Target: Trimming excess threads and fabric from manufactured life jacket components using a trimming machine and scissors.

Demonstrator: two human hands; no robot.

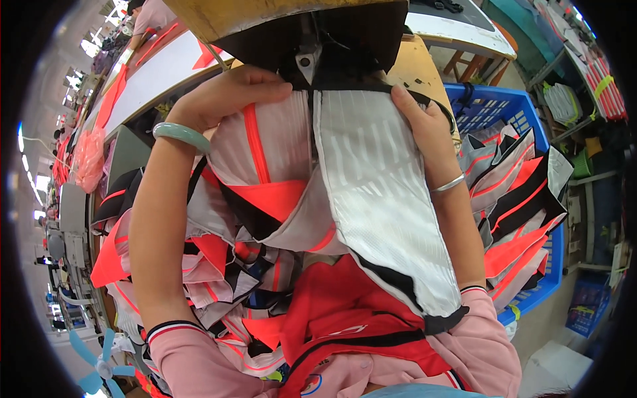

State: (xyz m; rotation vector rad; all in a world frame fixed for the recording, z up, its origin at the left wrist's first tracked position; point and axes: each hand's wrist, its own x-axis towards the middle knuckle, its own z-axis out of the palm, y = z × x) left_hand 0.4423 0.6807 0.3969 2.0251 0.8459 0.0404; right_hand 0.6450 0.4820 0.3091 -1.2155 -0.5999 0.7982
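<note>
While its upper edge is held by both hands just below a black and yellow machine head (249, 30), a grey-and-silver fabric piece with a neon-coral stripe (378, 166) is draped down toward the lap. Its left part is pinched by the left hand (242, 96), whose grip is closed on the cloth at the top edge; its right edge is taken by the right hand (431, 132), whose grip is closed too, the thumb laid on top and the fingers mostly hidden. A pale green bangle (180, 136) is worn on the left wrist, a thin silver bangle (449, 184) on the right. Striped fabric pieces (209, 255) are heaped by the left forearm, and others are stacked in a blue plastic basket (534, 300) at the right. Red cloth with black trim (332, 292) is partly covered by the silver panel.
</note>
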